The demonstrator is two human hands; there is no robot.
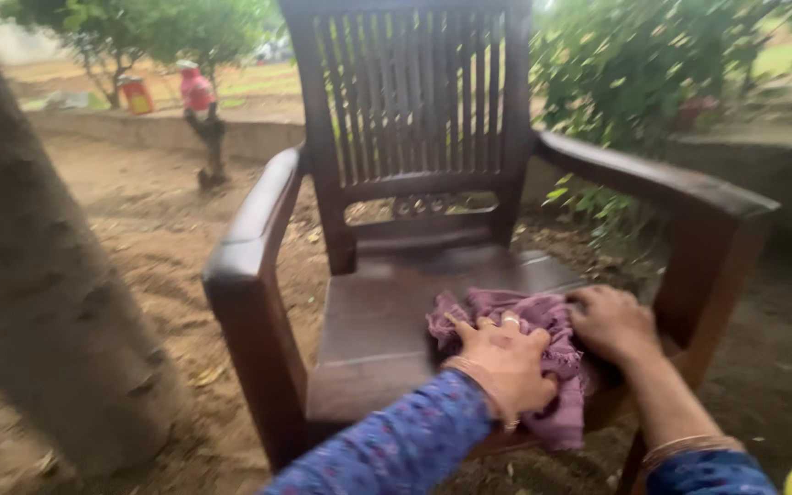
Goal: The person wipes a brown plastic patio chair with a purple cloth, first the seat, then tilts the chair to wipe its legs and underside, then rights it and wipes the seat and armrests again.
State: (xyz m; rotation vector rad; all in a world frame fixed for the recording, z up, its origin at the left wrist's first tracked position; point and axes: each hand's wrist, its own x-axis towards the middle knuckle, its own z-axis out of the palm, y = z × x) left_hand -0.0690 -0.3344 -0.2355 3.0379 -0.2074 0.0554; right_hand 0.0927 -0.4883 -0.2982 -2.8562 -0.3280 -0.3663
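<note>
- Left hand [503,360]: pressed flat on a purple cloth [524,339], fingers spread and gripping nothing; the cloth is pinned under the palm.
- Right hand [611,323]: just beside the left, fingers curled over the cloth's far right portion; a true grasp cannot be confirmed from this view.
- Cloth location: on the seat [387,321] of a dark brown plastic chair [414,183], at the front right corner, one end hanging over the front edge below the left wrist.
- Risk: the overhanging end could drag the cloth off onto the dirt ground [139,238] if pressure lifts (the seat looks smooth and offers little hold).
- Risk: both hands bear near the front edge; in my judgement leaning weight there could tip the chair forward.
- Edges: the right armrest [653,179] stands close beside the right hand and limits sweep that way.
- Open room: bare seat lies left of and beyond the hands, up to the slatted backrest [414,92].
- Further out: a tree trunk [38,275] well left; a person [202,115] far behind.
</note>
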